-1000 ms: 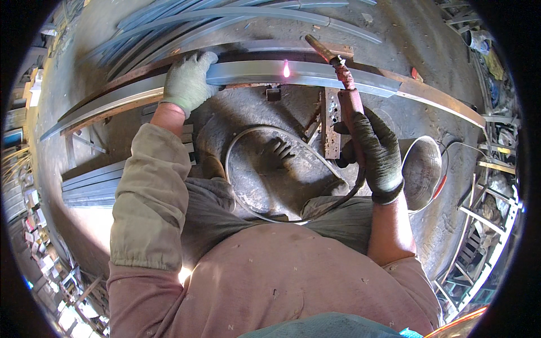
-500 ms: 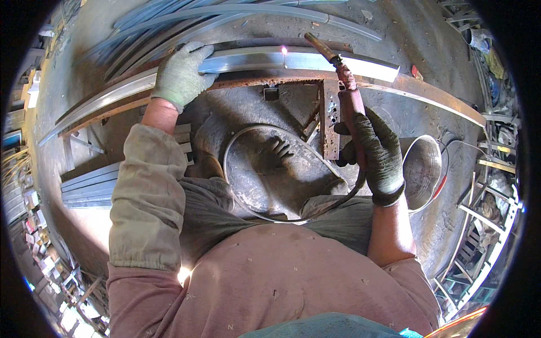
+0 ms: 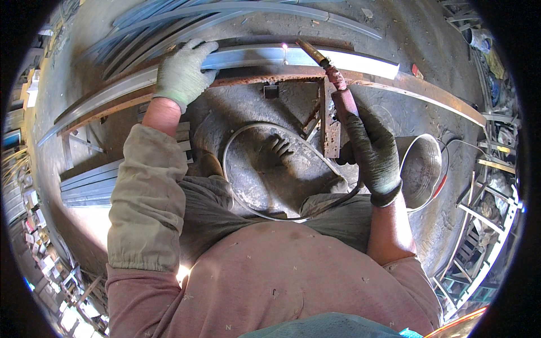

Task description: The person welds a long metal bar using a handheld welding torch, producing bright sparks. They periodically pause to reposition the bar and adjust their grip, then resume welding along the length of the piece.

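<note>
My left hand (image 3: 183,73), in a pale green glove, is closed over a shiny metal bar (image 3: 242,57), fingers across its far edge. The bar lies along a rusty curved steel frame (image 3: 248,80). A joint crosses the bar right of this hand, with a small pink-white glowing spot at its far end. My right hand (image 3: 374,152), in a dark glove, grips a welding torch (image 3: 345,101) with a reddish wrapped handle. Its nozzle points up and left, just right of the glowing spot. The torch cable (image 3: 355,193) hangs from this hand and loops near my legs.
Several long curved metal strips (image 3: 186,25) lie on the floor beyond the frame. A stack of straight bars (image 3: 93,186) is at the left. On the right stand a bucket (image 3: 422,169) and a metal rack (image 3: 490,225). A rusty perforated upright (image 3: 331,121) joins the frame.
My right hand has shifted the torch left and slightly away from me, bringing its nozzle close to the glowing spot. My left hand stays on the bar, almost unmoved.
</note>
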